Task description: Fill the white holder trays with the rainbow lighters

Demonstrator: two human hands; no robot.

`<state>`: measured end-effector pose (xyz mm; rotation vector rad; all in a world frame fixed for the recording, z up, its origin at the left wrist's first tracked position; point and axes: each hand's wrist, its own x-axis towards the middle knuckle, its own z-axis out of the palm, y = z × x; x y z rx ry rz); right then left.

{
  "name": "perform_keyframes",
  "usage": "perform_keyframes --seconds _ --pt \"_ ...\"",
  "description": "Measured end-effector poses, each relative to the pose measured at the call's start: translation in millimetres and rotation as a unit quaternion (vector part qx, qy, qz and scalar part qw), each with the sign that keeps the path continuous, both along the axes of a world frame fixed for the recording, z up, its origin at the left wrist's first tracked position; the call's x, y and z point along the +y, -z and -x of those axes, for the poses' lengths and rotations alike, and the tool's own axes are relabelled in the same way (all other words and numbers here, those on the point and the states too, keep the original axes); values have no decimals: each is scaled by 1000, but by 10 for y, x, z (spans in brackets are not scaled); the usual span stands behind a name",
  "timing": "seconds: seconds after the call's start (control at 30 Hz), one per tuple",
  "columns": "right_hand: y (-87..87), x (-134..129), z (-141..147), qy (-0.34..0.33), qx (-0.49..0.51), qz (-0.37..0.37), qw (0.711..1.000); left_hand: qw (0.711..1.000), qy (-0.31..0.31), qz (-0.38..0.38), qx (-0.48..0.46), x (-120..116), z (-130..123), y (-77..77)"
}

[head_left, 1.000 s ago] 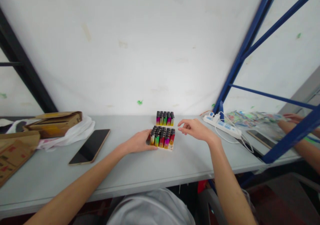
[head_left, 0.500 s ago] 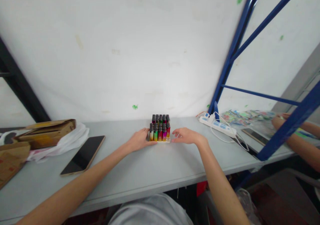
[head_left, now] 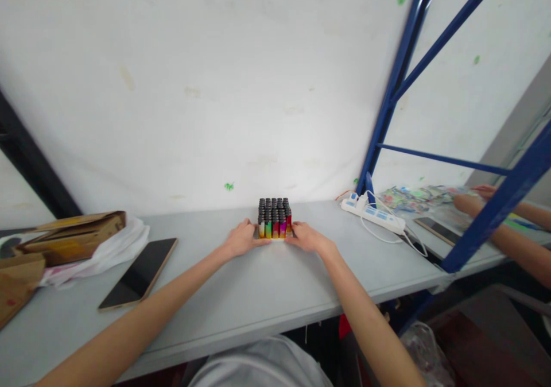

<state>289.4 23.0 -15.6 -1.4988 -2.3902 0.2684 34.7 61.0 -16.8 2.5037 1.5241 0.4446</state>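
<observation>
Several lighters (head_left: 275,219) with black tops and bright bodies in yellow, green, red and purple stand upright in tight rows near the wall. A thin pale edge, perhaps a tray, shows under the front row. My left hand (head_left: 243,239) grips the block at its left side, thumb along the lower front edge. From the right side my right hand (head_left: 307,237) holds the same block, its thumb also low at the front. The fingertips behind the block's sides are partly hidden.
A phone (head_left: 138,273) lies on the grey table (head_left: 258,301) at left, near cardboard boxes (head_left: 81,240) and a white plastic bag (head_left: 131,236). On the right are a power strip (head_left: 373,213) with cables, a blue metal frame (head_left: 390,103) and another person's arms (head_left: 512,240).
My right hand has moved left from beside the lighters onto their right side. The gap between the front and back groups of lighters has closed; they now form one block.
</observation>
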Motion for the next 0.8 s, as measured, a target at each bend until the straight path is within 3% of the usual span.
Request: perform_keyframes --seconds 0.1,0.33,0.53,0.8 --pt "30 18 -47 -32 45 -4 998 1000 14 12 -17 66 -5 -36" --pt "111 41 -88 -60 108 -20 992 987 123 80 -60 175 -26 -149" --pt "193 60 -35 20 83 -21 996 982 119 94 -108 159 -20 -112" --pt "163 6 15 38 79 -12 996 972 106 151 -147 132 -23 -115"
